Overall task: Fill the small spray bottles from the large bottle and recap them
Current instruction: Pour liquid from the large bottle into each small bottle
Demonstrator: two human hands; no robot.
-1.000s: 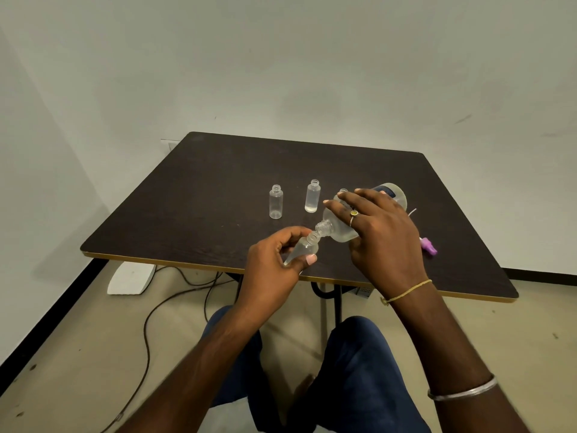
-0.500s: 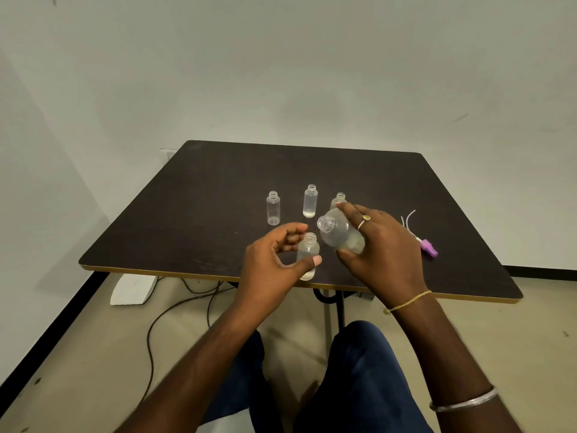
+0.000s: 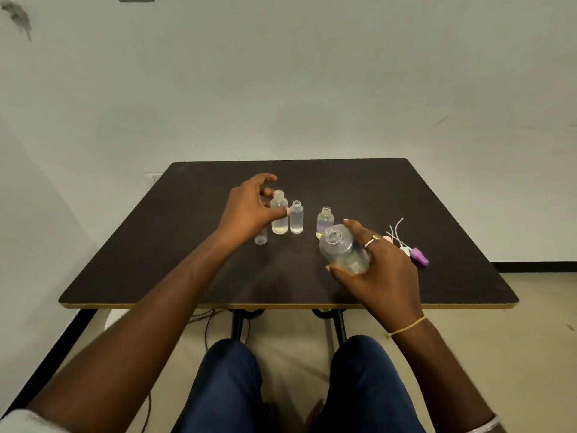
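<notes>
1. Centrally in the frame, the right hand (image 3: pixel 382 267) wraps around the large bottle (image 3: pixel 342 250), its long axis tilted, open mouth pointing up and to the upper left.
2. Left of it, the left hand (image 3: pixel 249 209) pinches an upright small spray bottle (image 3: pixel 279 214) standing on the dark table (image 3: pixel 156 260).
3. Loose spray caps (image 3: pixel 409 248) lie to the right.

My left hand (image 3: pixel 249 210) now sets the filled small bottle (image 3: pixel 279 213) among the others, while my right hand (image 3: pixel 379 270) lowers the large bottle (image 3: pixel 343 250) rightward.
</notes>
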